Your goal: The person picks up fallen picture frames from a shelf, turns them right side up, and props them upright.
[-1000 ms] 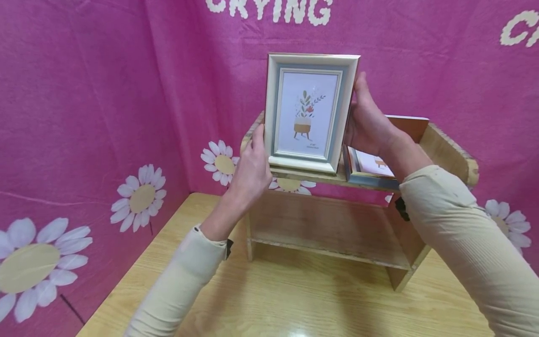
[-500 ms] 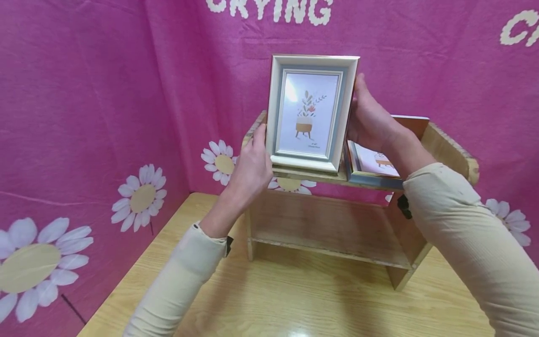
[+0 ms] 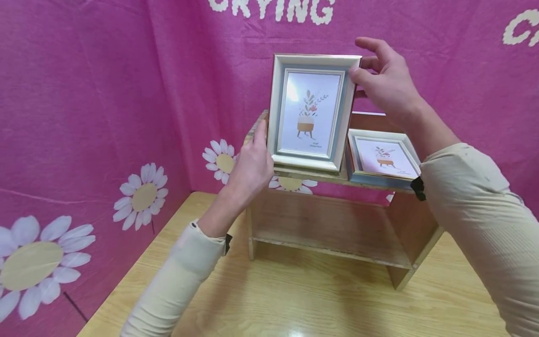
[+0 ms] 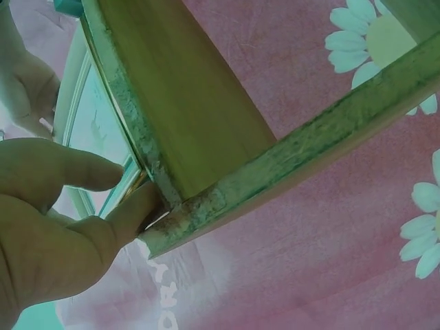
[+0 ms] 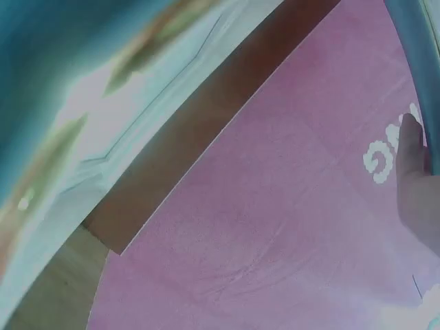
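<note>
A picture frame (image 3: 347,121) with a cream border and a plant print stands nearly upright at the left of the wooden shelf's top level. My left hand (image 3: 252,161) holds its lower left edge; the left wrist view has thumb and finger at the frame's corner, close against the shelf's side panel. At the upper right corner, my right hand (image 3: 389,79) pinches the edge, thumb on the front and other fingers reaching behind, the index finger raised. A second picture frame (image 3: 385,157), with a similar print, lies face up right of the first, below my right forearm.
The two-level wooden shelf (image 3: 324,224) stands on a light wood table (image 3: 286,299). Its low back panel (image 5: 192,137) rises behind the lying frame. A pink cloth (image 3: 189,70) with daisies and white letters hangs behind and to the left.
My right hand has moved up from the standing frame's right side to its upper corner, uncovering more of the lying frame. The standing frame has shifted slightly right; my left hand stays at its lower left.
</note>
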A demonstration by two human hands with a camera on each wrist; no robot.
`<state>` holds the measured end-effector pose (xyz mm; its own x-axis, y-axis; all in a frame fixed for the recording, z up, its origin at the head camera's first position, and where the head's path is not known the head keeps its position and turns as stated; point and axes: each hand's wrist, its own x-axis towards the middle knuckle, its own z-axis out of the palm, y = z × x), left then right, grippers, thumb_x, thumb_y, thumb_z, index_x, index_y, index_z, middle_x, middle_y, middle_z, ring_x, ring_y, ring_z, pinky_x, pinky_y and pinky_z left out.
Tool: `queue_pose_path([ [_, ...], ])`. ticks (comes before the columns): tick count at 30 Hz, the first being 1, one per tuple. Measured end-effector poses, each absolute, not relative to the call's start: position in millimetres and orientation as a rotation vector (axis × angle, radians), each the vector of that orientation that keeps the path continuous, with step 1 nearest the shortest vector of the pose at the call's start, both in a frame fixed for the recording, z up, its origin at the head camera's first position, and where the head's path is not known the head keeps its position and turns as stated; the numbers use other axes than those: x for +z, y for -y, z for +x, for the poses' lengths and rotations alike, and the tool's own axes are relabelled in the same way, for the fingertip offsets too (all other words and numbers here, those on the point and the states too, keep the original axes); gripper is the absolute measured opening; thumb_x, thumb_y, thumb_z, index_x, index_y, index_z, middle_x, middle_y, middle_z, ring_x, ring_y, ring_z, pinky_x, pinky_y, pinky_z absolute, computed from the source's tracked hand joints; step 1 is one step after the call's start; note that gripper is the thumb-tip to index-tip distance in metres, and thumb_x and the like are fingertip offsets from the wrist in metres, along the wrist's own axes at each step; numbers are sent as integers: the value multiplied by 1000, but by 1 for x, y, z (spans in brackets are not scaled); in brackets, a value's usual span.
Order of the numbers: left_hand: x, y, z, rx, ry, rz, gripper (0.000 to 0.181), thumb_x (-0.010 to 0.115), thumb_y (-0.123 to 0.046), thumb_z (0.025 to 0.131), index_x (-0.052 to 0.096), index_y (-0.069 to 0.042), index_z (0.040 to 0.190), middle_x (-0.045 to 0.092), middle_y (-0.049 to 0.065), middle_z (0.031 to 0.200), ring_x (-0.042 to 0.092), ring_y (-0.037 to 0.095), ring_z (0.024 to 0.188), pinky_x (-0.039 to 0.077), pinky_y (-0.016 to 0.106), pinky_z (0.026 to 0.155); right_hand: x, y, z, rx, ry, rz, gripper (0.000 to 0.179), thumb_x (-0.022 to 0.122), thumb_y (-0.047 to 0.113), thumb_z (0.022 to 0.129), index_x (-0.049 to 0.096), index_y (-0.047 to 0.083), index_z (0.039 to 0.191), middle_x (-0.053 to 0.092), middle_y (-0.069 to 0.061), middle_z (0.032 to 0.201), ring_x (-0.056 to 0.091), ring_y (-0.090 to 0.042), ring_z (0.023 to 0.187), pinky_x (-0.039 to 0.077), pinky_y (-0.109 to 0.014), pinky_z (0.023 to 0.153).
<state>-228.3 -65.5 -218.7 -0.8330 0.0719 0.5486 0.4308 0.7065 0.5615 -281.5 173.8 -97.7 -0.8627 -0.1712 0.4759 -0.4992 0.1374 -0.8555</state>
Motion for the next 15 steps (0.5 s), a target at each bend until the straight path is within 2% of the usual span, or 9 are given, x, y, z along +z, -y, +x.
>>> queue_pose_path([
  [5,-217,63,-223,-917,2413,-390,66,51,1,98,20,-6,156,45,19,148,63,29,114,57,42,90,-98,-180,-280,1646,2268,622,58,54,13,100,35,17,154,56,-13,128,66,-11,87,57,-18,71],
  [8,-216,62,-219,-878,2390,-378,65,50,1,97,22,-6,155,44,19,149,63,31,113,57,43,91,-99,-187,-278,1612,2338,601,59,52,22,102,29,22,157,50,-17,143,66,-13,96,57,-19,75],
  [12,-212,58,-212,-824,2323,-362,62,55,0,94,30,-4,151,49,19,142,61,31,112,57,42,91,-100,-202,-272,1525,2450,541,59,42,36,105,20,28,159,39,-16,155,58,-21,121,53,-27,95],
  [15,-205,51,-205,-778,2256,-409,59,58,2,92,38,-1,147,52,20,137,57,31,118,53,39,99,-101,-219,-269,1439,2551,485,61,34,42,106,12,28,160,29,-16,160,47,-26,136,43,-37,110],
])
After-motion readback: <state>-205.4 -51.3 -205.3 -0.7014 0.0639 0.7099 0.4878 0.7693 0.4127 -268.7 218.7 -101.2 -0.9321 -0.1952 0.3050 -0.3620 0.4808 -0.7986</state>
